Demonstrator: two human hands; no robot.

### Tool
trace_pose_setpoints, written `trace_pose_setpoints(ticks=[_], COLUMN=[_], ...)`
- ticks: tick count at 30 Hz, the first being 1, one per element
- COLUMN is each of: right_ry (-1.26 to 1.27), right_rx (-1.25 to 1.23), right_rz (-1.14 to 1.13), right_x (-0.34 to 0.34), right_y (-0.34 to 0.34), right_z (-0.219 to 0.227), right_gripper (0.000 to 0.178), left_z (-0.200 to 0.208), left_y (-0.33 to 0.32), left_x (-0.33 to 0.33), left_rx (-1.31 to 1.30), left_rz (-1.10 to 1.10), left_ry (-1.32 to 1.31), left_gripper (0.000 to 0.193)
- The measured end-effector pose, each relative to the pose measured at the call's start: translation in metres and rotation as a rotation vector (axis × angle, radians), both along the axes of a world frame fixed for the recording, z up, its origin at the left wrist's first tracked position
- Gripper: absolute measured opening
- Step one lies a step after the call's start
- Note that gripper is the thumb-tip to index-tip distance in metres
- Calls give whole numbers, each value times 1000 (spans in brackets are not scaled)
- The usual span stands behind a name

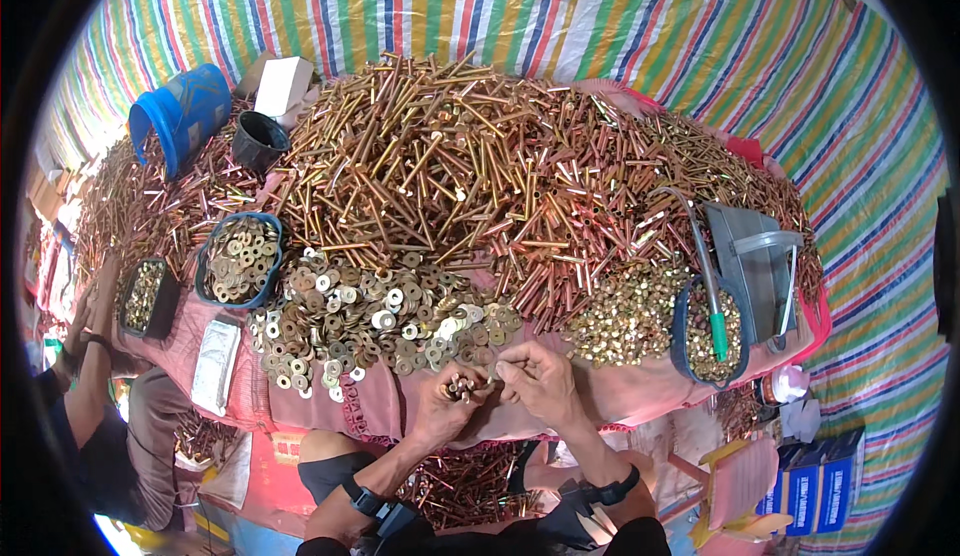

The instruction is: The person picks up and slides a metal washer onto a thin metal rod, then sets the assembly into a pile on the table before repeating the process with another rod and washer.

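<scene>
At the near edge of the pink-cloth-covered bench [635, 388], your left hand [440, 411] is closing round a small bundle of coppery metal pieces [462, 388], their ends facing upward, probably so that each end is staying easy to get at. Your right hand [545, 384] is hovering just beside it, fingers curling inward; whether they are pinching anything, I cannot tell. Both hands are working low and close to your body, likely to keep the small parts over the cloth.

Just beyond, a loose spread of flat, round grey and brassy washers [385, 316] is lying to the left and a bed of small, shiny gold-coloured nuts [620, 321] to the right, seemingly keeping each kind within reach of one hand. Behind both, a great heap of long coppery bolts [430, 166] is rising across the bench.

Farther left, a rounded blue plastic tub [248, 303] is holding more washers, presumably to stop them mixing. Farther right, a dark blue oval bowl [680, 348] is holding more nuts, and a green-handled metal tool [718, 336] is resting across it, beside a grey metal scoop [740, 241]. At the far left back, a large blue plastic bucket [190, 111] is lying on its side.
</scene>
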State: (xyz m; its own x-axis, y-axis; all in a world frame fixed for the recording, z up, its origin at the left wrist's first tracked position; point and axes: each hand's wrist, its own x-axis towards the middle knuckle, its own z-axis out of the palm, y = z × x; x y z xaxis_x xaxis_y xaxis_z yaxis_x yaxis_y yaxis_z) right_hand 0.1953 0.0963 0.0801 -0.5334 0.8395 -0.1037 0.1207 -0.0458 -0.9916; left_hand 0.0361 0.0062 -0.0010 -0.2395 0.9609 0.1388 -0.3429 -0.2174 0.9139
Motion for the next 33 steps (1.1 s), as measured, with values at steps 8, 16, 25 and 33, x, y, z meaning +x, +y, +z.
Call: trace_pose_setpoints(ticks=[8,16,25,33], right_ry=[-61,-448,-558,171], right_rx=[91,949,1018,228], right_rz=[-40,-387,-308,-184], right_x=[6,24,19,30], right_y=[5,66,95,63], right_z=[-6,-15,-24,16], right_gripper=[17,21,30,17], left_z=[-7,-8,-3,-6], left_y=[0,-2,0,1], left_x=[-1,0,2,0], left_rx=[31,-45,11,76], left_rz=[-23,-1,-17,-104], left_ry=[34,31,-29,-226], left_gripper=[19,21,24,21])
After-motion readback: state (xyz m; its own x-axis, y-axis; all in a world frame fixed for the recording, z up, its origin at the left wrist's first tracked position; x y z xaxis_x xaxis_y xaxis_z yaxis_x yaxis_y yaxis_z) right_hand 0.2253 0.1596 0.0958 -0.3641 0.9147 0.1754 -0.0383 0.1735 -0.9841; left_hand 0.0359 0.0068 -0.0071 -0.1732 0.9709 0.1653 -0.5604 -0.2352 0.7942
